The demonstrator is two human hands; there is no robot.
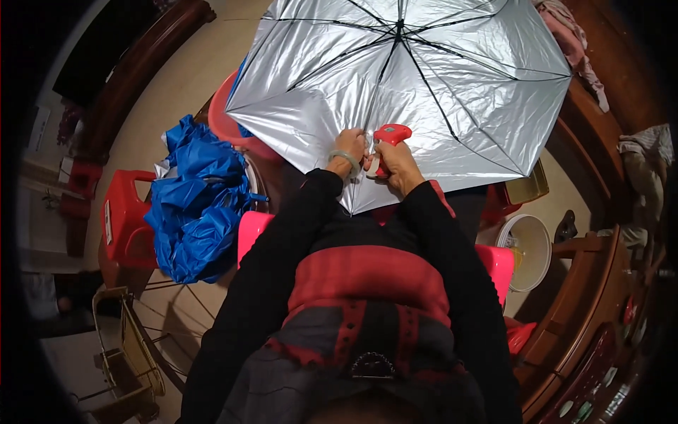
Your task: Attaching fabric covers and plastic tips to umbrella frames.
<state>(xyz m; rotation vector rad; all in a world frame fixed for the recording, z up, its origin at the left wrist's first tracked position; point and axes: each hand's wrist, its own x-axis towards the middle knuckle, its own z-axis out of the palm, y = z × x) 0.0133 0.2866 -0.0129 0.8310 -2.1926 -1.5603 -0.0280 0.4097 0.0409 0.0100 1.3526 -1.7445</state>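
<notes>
An opened umbrella (pixel 321 116) with a silver lining and thin black ribs spreads in front of me, its inner side showing. My left hand (pixel 350 147), a pale bangle at its wrist, is closed at the near part of the canopy and seems to pinch the fabric along a rib; the fingertips are partly hidden. Close beside it on the right, my right hand (pixel 400 164) is wrapped round a red pistol-shaped hand tool (pixel 393 132). The tool's lower end sits between both hands, right over the silver fabric. What it touches there is too small to tell.
Left of me lies a heap of folded blue umbrellas (pixel 198 205), next to a red plastic stool (pixel 127 215) and a pink basin (pixel 224 116). On the right stand a white bucket (pixel 528 247) and wooden furniture (pixel 572 304). A metal-framed rack (pixel 127 346) is at the lower left.
</notes>
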